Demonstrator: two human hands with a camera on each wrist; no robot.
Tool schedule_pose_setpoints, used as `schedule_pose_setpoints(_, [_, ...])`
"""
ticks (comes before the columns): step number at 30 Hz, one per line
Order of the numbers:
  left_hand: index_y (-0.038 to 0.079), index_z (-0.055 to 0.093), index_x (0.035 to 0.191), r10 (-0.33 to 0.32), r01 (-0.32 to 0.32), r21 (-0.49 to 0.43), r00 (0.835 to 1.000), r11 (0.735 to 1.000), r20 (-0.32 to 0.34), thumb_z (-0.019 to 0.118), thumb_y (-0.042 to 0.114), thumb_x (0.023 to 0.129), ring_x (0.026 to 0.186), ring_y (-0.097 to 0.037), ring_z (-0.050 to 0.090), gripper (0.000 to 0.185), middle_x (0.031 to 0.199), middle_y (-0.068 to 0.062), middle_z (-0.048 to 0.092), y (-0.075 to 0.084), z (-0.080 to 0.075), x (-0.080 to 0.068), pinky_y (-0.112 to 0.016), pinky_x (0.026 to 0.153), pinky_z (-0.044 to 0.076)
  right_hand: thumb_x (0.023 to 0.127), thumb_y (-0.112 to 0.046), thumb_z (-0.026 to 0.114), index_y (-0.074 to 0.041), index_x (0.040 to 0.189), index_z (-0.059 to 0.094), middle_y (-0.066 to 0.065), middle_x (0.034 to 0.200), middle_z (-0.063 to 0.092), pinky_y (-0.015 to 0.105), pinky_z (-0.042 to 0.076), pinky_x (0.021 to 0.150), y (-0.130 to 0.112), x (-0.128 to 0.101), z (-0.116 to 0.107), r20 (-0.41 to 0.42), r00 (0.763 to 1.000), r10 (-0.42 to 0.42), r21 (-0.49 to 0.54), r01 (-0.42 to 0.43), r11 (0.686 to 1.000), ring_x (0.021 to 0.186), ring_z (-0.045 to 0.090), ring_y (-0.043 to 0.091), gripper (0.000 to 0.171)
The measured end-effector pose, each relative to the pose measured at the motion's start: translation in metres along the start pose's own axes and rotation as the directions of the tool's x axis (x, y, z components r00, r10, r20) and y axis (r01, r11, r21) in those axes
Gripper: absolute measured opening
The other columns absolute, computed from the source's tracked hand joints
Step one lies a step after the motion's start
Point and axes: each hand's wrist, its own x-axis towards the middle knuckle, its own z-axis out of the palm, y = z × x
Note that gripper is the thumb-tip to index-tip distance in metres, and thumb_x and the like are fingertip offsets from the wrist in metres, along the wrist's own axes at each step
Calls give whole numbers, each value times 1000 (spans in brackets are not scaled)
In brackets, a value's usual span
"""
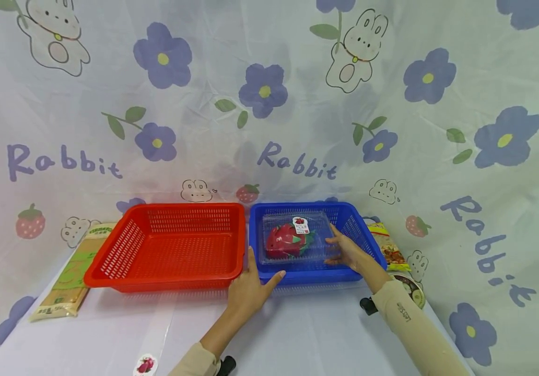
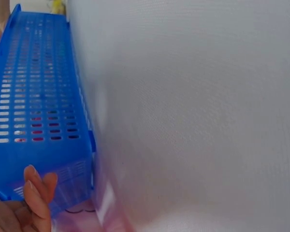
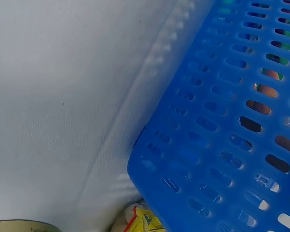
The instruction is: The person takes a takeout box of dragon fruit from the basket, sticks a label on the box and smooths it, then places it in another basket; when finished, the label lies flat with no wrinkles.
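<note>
A clear plastic box with a red dragon fruit inside and a white label on its lid lies in the blue basket. My right hand reaches over the basket's right side, its spread fingertips at the box's right end. Skin shows through the basket slots in the right wrist view. My left hand is at the basket's front left corner, index finger extended and thumb spread to the right. In the left wrist view, the fingers overlap that blue corner.
Left of the blue basket stands a red basket. A long green-and-tan packet lies at the far left. On the right are a yellow packet and a round container. A fruit sticker lies at the table's front.
</note>
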Motion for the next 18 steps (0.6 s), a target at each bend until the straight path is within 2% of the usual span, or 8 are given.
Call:
schedule_pose_setpoints(4, [2, 9, 159, 4, -4, 8, 1000, 1000, -5, 55, 78, 81, 43, -15, 42, 118, 56, -3, 43, 0, 0, 0, -24, 45, 37, 103, -19, 43, -32, 160, -1, 32, 148, 30, 47, 56, 90, 0, -2, 1, -7, 1000, 6, -20, -6, 1000, 122, 50, 46, 73])
schedule_pose_setpoints(9, [1, 11, 158, 14, -13, 22, 1000, 1000, -16, 55, 79, 81, 41, -15, 41, 118, 54, -2, 42, -1, 0, 0, -25, 43, 33, 105, -20, 42, -29, 161, 0, 33, 145, 36, 44, 58, 81, 0, -1, 1, -31, 999, 22, -110, -26, 994, 103, 64, 41, 70])
schedule_pose_setpoints(13, [1, 12, 158, 22, -22, 24, 999, 999, -27, 54, 79, 81, 39, -14, 39, 117, 52, -1, 41, -1, 0, 0, -24, 42, 32, 105, -19, 43, -27, 160, -4, 32, 149, 31, 40, 59, 74, -1, -1, 2, -48, 998, 45, -131, -50, 990, 89, 68, 36, 73])
schedule_pose_setpoints(18, [2, 12, 158, 27, -26, 28, 999, 999, -29, 54, 80, 81, 38, -14, 39, 117, 51, 0, 40, -1, 0, -1, -24, 42, 32, 105, -19, 42, -27, 160, -7, 31, 154, 25, 39, 59, 73, -1, -2, 3, -45, 998, 52, -147, -59, 987, 88, 68, 35, 74])
